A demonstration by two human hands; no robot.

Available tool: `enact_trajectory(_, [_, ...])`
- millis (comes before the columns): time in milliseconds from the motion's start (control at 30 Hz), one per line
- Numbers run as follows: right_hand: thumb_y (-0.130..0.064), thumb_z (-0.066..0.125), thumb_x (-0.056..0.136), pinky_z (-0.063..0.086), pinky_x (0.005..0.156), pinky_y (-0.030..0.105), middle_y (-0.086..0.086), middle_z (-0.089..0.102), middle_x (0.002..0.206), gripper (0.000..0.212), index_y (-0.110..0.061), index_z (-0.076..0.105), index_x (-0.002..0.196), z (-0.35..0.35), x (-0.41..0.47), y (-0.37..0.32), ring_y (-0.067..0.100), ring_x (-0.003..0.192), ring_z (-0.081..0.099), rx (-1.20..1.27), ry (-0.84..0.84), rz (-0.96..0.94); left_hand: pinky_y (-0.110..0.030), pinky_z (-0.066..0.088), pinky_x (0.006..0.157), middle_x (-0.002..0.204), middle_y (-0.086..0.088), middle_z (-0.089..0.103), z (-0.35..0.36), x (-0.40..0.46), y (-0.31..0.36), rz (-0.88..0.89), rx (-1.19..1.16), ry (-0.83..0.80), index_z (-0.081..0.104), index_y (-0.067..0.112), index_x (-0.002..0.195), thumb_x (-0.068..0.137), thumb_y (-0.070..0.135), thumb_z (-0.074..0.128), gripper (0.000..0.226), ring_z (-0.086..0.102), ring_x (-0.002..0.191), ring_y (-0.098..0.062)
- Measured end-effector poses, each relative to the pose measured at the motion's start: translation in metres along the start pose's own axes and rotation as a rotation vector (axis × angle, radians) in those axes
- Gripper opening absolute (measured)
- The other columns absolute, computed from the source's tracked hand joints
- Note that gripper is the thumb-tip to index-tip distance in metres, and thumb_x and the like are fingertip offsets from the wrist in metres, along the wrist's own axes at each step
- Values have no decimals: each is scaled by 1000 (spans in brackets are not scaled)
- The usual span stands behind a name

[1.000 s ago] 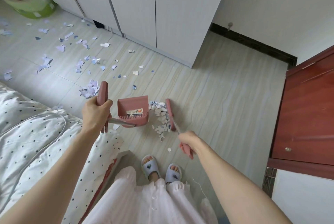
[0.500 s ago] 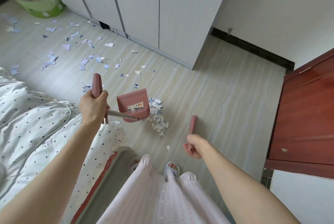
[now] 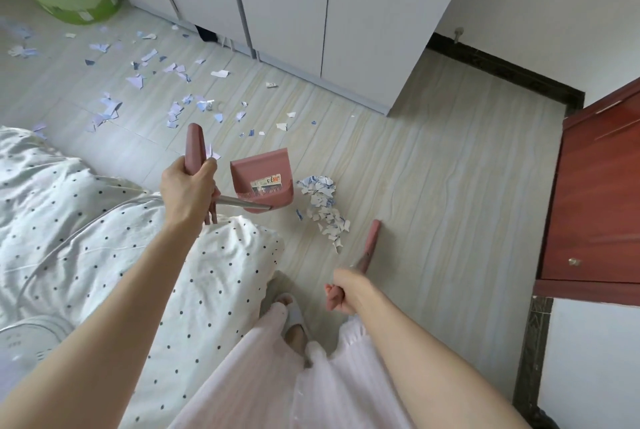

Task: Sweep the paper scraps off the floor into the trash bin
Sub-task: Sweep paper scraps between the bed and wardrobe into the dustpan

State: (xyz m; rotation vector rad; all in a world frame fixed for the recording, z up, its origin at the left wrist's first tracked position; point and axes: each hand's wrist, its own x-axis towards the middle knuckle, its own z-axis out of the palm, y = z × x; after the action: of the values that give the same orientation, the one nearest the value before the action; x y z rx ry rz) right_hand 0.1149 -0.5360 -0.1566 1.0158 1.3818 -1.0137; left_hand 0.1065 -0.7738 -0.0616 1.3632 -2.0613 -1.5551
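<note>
My left hand (image 3: 188, 186) grips the pink handle of a long-handled dustpan (image 3: 265, 179), whose pink pan rests on the floor with its mouth toward a heap of paper scraps (image 3: 323, 208). My right hand (image 3: 346, 295) grips the handle of a pink broom (image 3: 370, 242); the broom head stands on the floor just right of the heap. More scraps (image 3: 145, 89) lie scattered over the floor to the far left. A green trash bin (image 3: 74, 0) stands at the top left corner.
White wardrobe doors (image 3: 311, 13) line the back. A red-brown cabinet (image 3: 599, 193) stands at the right. A dotted white quilt (image 3: 86, 238) covers the bed on the left. A slippered foot (image 3: 294, 317) shows below, and a white fan (image 3: 27, 338) at the lower left.
The broom head has swung away from the heap's right edge, out to the right and toward me. The view has shifted; the dustpan stays beside the heap.
</note>
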Motion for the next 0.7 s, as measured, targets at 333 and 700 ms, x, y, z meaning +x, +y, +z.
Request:
enact_trajectory(333, [2, 10, 90, 29, 27, 6, 1, 44, 38, 39, -12, 41, 71, 79, -16, -68, 5, 20, 44, 344, -31, -105, -27, 34, 43, 57, -7, 48, -38, 42, -5, -27, -23, 69, 49, 16, 69, 83, 18, 56, 16, 49, 49, -23])
enact_trajectory(700, [-18, 31, 102, 33, 34, 11, 7, 46, 50, 37, -7, 39, 68, 56, -1, -169, 7, 17, 36, -131, -39, -245, -23, 33, 39, 59, -9, 47, -41, 91, 10, -92, -75, 232, 48, 16, 69, 82, 19, 56, 15, 47, 45, -22])
